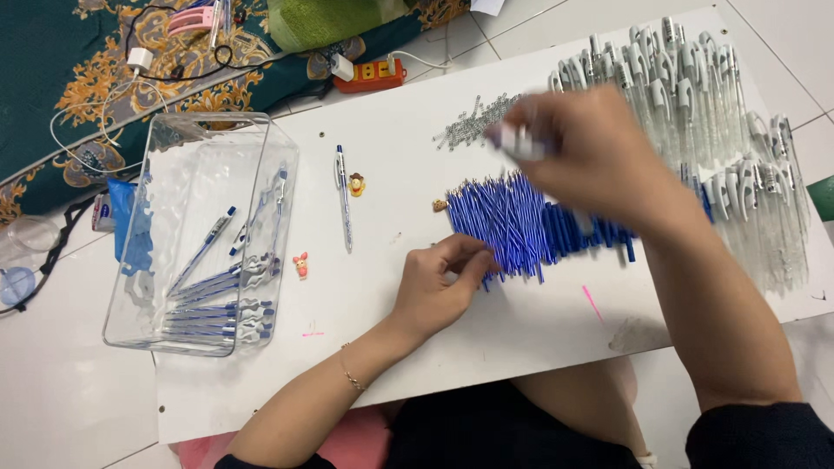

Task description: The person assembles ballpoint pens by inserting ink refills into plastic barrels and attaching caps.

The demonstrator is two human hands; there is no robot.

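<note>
Head view shows your left hand [437, 287] resting on the white board [539, 339], fingers curled together with the tips pinching at the near left edge of the pile of blue refills [521, 227]. That pile lies in the middle of the board, the thin blue tubes fanned side by side.

Your right hand [591, 152] hangs blurred over the far side of the pile, closed around a clear pen barrel [519, 143] whose pale end sticks out to the left of your fingers. Just beyond it, a small heap of metal springs [473, 124] sits on the board. To the far right, a large heap of clear pen barrels with white clips [695, 95] covers that corner.

On the left, a clear plastic bin [165, 148] holds several finished pens [221, 300]. Between the bin and the refills lies one assembled pen [344, 198], with a small yellow charm [356, 183] just beside it and a pink charm [301, 265] nearer to you.
</note>
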